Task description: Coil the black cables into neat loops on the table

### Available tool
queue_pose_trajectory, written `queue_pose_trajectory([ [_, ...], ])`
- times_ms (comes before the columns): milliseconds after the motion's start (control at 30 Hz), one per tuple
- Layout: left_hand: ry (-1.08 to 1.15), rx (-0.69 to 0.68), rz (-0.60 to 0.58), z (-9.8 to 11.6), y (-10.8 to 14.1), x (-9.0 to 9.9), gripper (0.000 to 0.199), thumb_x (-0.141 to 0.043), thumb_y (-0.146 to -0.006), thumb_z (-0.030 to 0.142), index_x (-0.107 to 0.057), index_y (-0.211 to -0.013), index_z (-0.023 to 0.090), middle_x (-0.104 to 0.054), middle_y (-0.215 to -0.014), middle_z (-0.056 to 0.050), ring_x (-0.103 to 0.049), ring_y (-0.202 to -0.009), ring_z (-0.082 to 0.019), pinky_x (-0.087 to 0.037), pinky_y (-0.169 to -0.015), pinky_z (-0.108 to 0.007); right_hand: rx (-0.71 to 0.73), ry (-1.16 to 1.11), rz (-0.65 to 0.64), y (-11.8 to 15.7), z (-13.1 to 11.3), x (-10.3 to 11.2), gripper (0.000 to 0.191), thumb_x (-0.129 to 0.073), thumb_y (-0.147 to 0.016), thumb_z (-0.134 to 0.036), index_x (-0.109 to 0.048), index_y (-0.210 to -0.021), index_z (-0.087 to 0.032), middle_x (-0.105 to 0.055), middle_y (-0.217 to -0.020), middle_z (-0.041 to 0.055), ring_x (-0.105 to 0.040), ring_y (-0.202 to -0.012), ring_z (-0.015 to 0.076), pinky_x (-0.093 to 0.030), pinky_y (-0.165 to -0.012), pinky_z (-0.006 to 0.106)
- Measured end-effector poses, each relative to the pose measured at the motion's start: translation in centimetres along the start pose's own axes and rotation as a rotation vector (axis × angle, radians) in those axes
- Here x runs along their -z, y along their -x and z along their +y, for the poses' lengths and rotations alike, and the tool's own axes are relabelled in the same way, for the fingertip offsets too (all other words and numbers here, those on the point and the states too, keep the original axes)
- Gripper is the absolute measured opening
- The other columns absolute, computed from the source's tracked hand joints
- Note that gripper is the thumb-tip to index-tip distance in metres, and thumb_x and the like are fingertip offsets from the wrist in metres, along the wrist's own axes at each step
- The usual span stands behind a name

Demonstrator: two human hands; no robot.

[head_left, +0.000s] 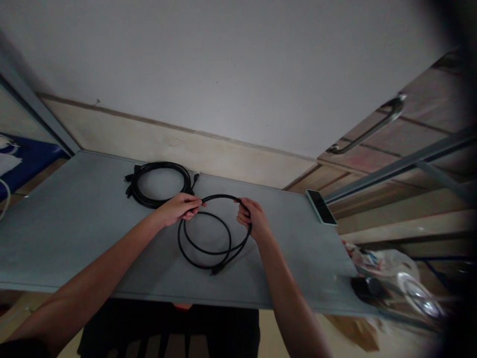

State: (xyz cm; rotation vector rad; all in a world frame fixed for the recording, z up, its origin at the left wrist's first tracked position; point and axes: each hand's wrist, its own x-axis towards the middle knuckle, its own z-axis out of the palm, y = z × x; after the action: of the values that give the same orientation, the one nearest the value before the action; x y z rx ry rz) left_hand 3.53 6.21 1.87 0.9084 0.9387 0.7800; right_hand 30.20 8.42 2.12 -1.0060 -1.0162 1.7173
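Observation:
A black cable point(206, 253) hangs in loose loops over the grey table, with a dark plug point(216, 269) at its lower part. My left hand point(181, 207) pinches the cable at the left end of its upper arc. On the other side, my right hand point(253, 217) is closed round the same cable, which runs down past the palm. Just behind my left hand lies a second coil of black cable point(138, 195), with several connectors sticking out at its left and right sides.
The grey table point(82, 223) runs along a wall. A phone point(321, 207) lies near its right end. Plastic bags point(389, 263) and a dark round object point(367, 288) sit at the right edge, blurred. A metal handle point(368, 130) and frame bars stand at the right.

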Motion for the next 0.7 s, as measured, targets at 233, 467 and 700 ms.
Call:
queue_pose_trajectory([
  [233,-0.133,0.007,-0.077,-0.2,0.5,-1.3,0.037,-0.069,-0.084,0.043,-0.068,-0.094,0.007,-0.048,-0.065,0.001,-0.036,-0.047,-0.004,-0.018,-0.043,-0.020,-0.116,0.297,-0.236,0.6,0.9,-0.8,0.034,-0.068,-0.084,-0.047,-0.066,-0.090,-0.014,-0.030,-0.050,-0.0110,-0.023,-0.037,0.0035,-0.017,-0.037,0.019],
  [467,-0.035,-0.067,0.013,0.1,0.4,-2.0,0.038,-0.071,-0.083,0.041,-0.068,-0.101,0.008,-0.047,-0.064,0.004,-0.041,-0.049,-0.005,-0.029,-0.046,-0.020,0.084,0.003,0.054,-0.3,0.4,0.1,0.031,-0.074,-0.078,-0.045,-0.062,-0.077,-0.017,-0.027,-0.049,-0.0115,-0.020,-0.037,0.0026,-0.017,-0.037,0.019],
  [700,0.089,-0.021,-0.004,-0.5,0.1,-2.2,0.037,-0.073,-0.081,0.043,-0.065,-0.097,0.011,-0.053,-0.071,0.002,-0.059,-0.061,-0.011,-0.049,-0.061,-0.026,0.213,-0.133,0.250,-0.8,-0.1,1.2,0.029,-0.076,-0.077,-0.043,-0.062,-0.078,-0.018,-0.027,-0.052,-0.0106,-0.019,-0.037,0.0027,-0.019,-0.035,0.019],
])
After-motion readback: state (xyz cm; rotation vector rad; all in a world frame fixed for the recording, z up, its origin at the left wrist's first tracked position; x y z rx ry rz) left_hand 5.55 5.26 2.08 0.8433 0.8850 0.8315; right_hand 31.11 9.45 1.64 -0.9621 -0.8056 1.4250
